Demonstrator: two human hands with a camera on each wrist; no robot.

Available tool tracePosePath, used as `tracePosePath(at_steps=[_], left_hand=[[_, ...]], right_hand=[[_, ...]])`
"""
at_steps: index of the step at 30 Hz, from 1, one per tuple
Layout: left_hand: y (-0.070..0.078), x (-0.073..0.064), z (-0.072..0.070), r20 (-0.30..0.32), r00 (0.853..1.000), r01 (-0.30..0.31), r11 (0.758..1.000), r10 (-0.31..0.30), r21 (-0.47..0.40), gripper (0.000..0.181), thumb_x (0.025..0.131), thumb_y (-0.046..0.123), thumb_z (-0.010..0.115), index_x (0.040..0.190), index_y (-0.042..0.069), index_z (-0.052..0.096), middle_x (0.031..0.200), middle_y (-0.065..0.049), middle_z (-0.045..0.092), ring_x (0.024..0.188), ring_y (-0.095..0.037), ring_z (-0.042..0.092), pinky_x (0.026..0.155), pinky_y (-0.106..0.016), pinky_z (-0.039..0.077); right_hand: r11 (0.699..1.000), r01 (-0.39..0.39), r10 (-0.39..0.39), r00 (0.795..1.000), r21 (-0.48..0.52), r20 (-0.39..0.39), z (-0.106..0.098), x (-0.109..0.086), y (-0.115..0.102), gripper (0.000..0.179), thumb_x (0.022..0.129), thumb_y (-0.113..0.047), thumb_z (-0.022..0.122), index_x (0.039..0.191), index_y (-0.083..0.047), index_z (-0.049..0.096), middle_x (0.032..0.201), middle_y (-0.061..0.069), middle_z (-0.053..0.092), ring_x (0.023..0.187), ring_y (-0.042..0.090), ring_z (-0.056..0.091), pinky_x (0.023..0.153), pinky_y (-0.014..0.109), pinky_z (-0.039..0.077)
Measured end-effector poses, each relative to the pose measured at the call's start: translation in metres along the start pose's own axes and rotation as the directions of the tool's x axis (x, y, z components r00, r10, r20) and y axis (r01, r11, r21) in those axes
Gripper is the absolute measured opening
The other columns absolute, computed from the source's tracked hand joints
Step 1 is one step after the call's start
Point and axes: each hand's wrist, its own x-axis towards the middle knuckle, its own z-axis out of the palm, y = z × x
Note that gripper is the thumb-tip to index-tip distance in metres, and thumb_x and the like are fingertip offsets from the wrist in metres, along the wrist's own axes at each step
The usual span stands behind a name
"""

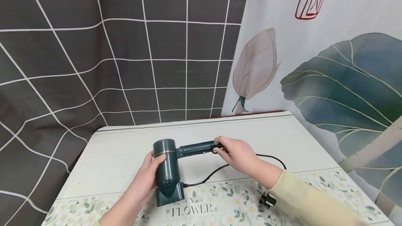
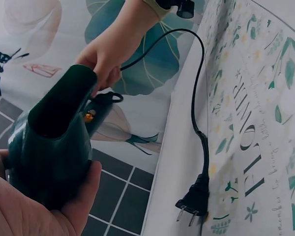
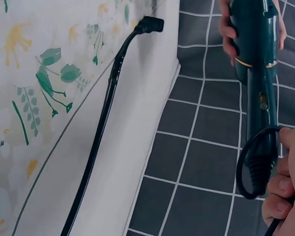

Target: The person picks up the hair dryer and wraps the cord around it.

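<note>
A dark green hair dryer (image 1: 167, 170) is held over the table, its nozzle (image 1: 170, 196) toward me and its handle (image 1: 195, 149) pointing right. My left hand (image 1: 145, 179) grips the barrel, thumb across its top side. At the handle's end, my right hand (image 1: 240, 158) pinches the black cord (image 3: 255, 135), which makes a small loop there. From that hand the cord runs out in a long curve to a two-pin plug (image 2: 192, 200). In the left wrist view, the nozzle's wide slot faces the camera.
Below lies a white table cover (image 1: 125, 159) with a floral band and the word FLOWER. A grey checked curtain (image 1: 169, 44) and a white cloth with leaf prints (image 1: 267, 2) hang behind. A small black device (image 1: 267, 200) sits by the right sleeve.
</note>
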Motion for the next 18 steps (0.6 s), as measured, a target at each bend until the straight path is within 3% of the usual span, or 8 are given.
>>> tracePosePath(at_steps=[5,9,18], left_hand=[[-0.005,0.001,-0.002,0.008,1.0,0.017,1.0,-0.017,0.017,0.078,0.102,0.049,0.044,0.159,0.008,0.008,0.146,-0.025,0.04,0.133,-0.044,0.042,0.104,-0.067,0.031],[-0.009,0.002,-0.003,0.005,0.999,0.035,0.998,-0.036,0.045,0.079,0.102,0.052,0.043,0.159,0.007,0.011,0.141,-0.024,0.045,0.125,-0.039,0.051,0.102,-0.064,0.036],[-0.012,0.002,-0.003,0.018,0.998,0.064,0.998,-0.064,0.018,0.079,0.102,0.053,0.041,0.159,0.008,0.011,0.128,-0.019,0.053,0.099,-0.025,0.065,0.092,-0.048,0.046]], right_hand=[[0.996,-0.051,0.047,0.997,0.074,0.054,-0.001,0.0,0.003,0.015,0.094,-0.03,0.071,0.105,-0.022,0.065,0.071,-0.017,0.046,0.059,0.0,0.039,0.055,0.022,0.037],[0.982,-0.138,0.118,0.981,0.126,0.153,-0.003,-0.001,0.006,0.021,0.094,-0.04,0.068,0.108,-0.025,0.068,0.067,-0.017,0.044,0.057,0.001,0.038,0.055,0.023,0.036],[0.951,-0.216,0.143,0.942,0.223,0.305,-0.012,0.005,0.013,0.031,0.096,-0.047,0.062,0.117,-0.025,0.072,0.068,-0.016,0.05,0.058,0.003,0.043,0.056,0.025,0.039]])
